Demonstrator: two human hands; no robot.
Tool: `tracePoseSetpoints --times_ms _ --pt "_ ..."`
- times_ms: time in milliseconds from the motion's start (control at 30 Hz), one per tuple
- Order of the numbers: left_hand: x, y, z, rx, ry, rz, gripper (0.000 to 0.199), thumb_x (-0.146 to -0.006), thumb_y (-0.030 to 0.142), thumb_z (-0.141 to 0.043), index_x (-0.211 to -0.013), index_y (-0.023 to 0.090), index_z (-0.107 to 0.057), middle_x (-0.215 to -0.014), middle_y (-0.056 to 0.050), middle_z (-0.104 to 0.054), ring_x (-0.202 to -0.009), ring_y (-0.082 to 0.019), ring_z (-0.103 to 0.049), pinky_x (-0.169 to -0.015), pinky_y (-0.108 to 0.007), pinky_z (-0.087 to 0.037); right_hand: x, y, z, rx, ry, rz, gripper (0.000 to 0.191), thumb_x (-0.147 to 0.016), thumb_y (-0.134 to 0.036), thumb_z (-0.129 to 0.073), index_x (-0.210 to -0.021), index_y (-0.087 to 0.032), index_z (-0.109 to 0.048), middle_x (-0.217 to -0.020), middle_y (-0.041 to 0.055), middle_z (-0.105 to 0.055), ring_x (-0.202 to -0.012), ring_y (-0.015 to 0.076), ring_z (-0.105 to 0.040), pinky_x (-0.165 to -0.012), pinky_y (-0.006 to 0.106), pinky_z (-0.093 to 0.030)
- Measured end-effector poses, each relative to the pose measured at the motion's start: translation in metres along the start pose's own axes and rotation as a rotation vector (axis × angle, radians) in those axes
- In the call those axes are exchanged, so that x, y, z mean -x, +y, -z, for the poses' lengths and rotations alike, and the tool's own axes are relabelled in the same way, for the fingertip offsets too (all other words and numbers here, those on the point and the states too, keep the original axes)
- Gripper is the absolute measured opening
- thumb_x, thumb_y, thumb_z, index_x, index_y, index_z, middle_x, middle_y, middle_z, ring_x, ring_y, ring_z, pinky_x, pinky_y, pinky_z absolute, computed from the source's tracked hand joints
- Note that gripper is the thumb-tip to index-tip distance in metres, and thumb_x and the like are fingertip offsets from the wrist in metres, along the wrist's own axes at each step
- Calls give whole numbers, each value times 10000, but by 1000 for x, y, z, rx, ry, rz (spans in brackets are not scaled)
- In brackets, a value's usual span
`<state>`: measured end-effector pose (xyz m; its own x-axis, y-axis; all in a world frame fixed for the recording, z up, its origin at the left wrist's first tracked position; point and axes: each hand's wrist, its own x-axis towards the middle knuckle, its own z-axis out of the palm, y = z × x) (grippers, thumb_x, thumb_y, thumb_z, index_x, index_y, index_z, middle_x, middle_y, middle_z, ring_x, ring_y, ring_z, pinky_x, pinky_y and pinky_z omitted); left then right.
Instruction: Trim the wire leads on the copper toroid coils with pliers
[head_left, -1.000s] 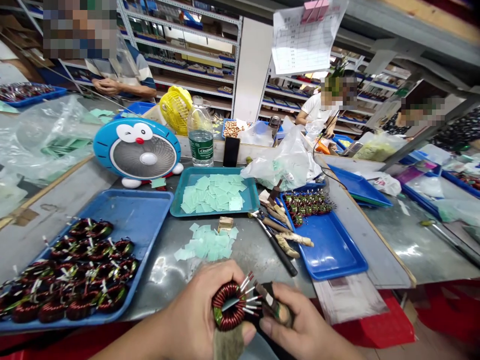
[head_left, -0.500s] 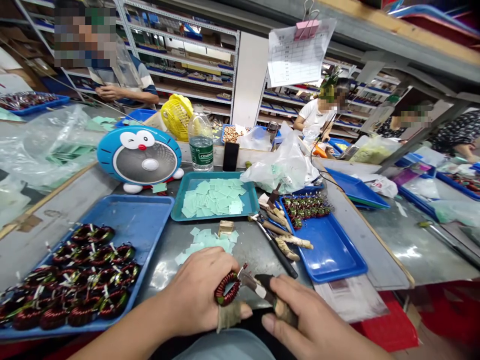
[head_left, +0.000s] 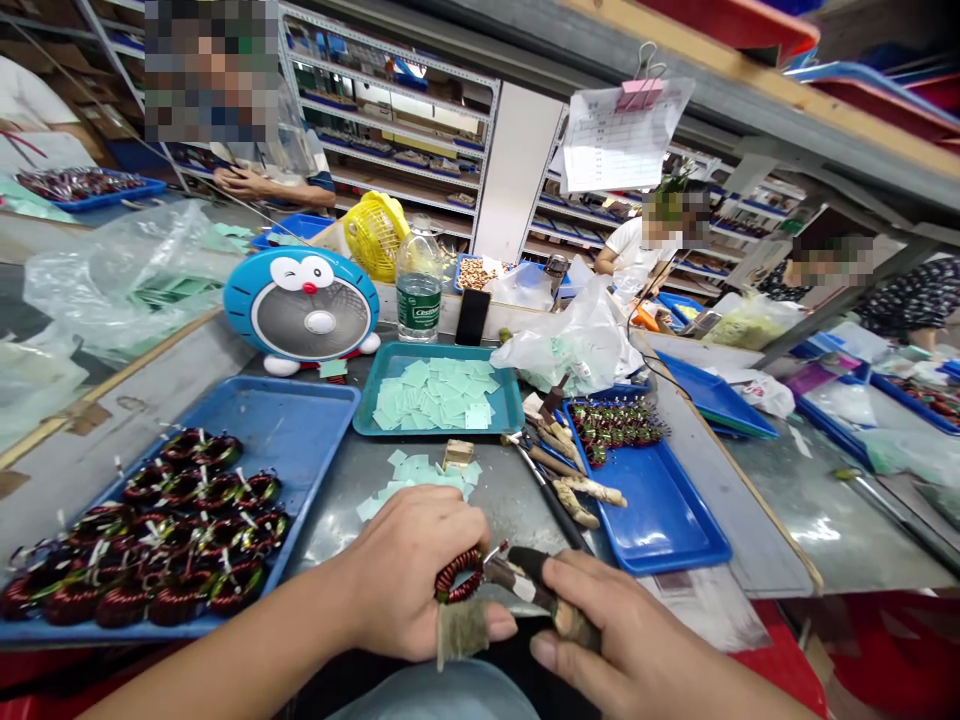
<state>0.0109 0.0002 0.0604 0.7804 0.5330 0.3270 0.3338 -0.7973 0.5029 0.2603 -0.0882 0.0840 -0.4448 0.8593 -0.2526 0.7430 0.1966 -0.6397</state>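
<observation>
My left hand point(head_left: 401, 565) is closed around a toroidal coil point(head_left: 459, 578) wound with dark red copper wire, low in the middle of the view. A strip of worn cloth or tape point(head_left: 463, 632) is wrapped at the left thumb. One wire end of the coil sticks up to the right. In my right hand point(head_left: 626, 625) is a knife-like hand tool point(head_left: 525, 585) with a metal front, a black part and a wooden-looking grip. Its tip is right beside the coil's wire end; whether they touch, I cannot tell.
At left, a blue tray point(head_left: 300, 410) bears many similar coils. Green card pieces fill a teal tray point(head_left: 364, 415) and lie loose on the bench. Wooden-handled tools point(head_left: 574, 490) lie beside another blue tray point(head_left: 667, 510). A fan point(head_left: 300, 310) and bottle point(head_left: 418, 290) stand behind; co-workers sit beyond.
The view has shifted slightly, so the bench things sit a little further right. The tool's metal front has turned and shows less shine. Both hands keep their grip.
</observation>
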Motion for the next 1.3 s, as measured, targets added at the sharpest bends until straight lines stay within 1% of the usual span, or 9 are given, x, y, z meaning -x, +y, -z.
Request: tracePoseSetpoints --times_ms 100,200,500,633,733,833,1033,1167,1300 --pt "0 3 3 13 -6 16 394 -913 607 -587 -832 221 -590 -677 -14 -624 -624 -212 -571 -581 -332 -358 0 -3 1 36 24 15 87 -936 -218 -647 -965 -246 -570 -1013 23 -613 -932 196 -583 -798 299 -442" --pt "1 5 5 10 -4 36 331 -925 543 -579 -837 224 -589 -690 -20 -634 -632 -215 -582 -586 -330 -374 -3 -6 0 13 6 25 90 -931 -237 -653 -957 -247 -567 -961 12 -608 -865 185 -575 -746 287 -438" --pt "5 5 8 -19 -15 101 351 -942 558 -564 -832 225 -579 -704 -24 -628 -653 -233 -588 -596 -335 -375 -12 -3 -12 71 62 53 129 -918 -212 -630 -942 -241 -507 -930 14 -595 -834 186 -560 -736 286 -423" --pt "7 7 8 2 -17 143 363 -945 573 -552 -833 229 -571 -712 -30 -612 -668 -241 -581 -607 -336 -368 -13 8 -30 83 166 91 181 -840 -116 -583 -924 -243 -484 -875 8 -587 -770 183 -554 -685 280 -415" --pt "9 9 4 22 15 203 357 -948 567 -550 -826 231 -553 -713 -29 -595 -678 -243 -566 -609 -333 -353 -15 18 -44 182 283 156 316 -775 -68 -539 -1044 -231 -513 -924 47 -609 -812 217 -571 -718 313 -443" --pt "13 8 0 46 49 255 355 -943 565 -563 -818 233 -540 -707 -19 -577 -675 -237 -548 -605 -324 -334 -20 20 -47 251 347 175 418 -764 -56 -530 -1150 -218 -512 -983 78 -628 -874 248 -586 -763 348 -458" --pt "11 6 5 67 27 265 309 -924 523 -602 -827 233 -556 -720 -18 -580 -687 -238 -552 -623 -319 -334 -25 6 -31 127 219 134 183 -865 -100 -564 -941 -245 -483 -918 20 -603 -821 196 -565 -713 295 -419" --pt "6 9 7 79 0 278 309 -927 514 -606 -820 229 -552 -724 -19 -587 -696 -237 -554 -634 -319 -332 -24 12 -34 159 258 152 200 -851 -91 -544 -944 -248 -462 -891 17 -592 -784 196 -548 -683 294 -396" --pt "6 12 -1 116 23 310 350 -944 552 -568 -811 229 -549 -700 -11 -567 -683 -233 -533 -621 -317 -305 -25 24 -46 185 361 174 285 -791 -57 -508 -1006 -241 -469 -878 28 -594 -771 211 -553 -671 304 -398"
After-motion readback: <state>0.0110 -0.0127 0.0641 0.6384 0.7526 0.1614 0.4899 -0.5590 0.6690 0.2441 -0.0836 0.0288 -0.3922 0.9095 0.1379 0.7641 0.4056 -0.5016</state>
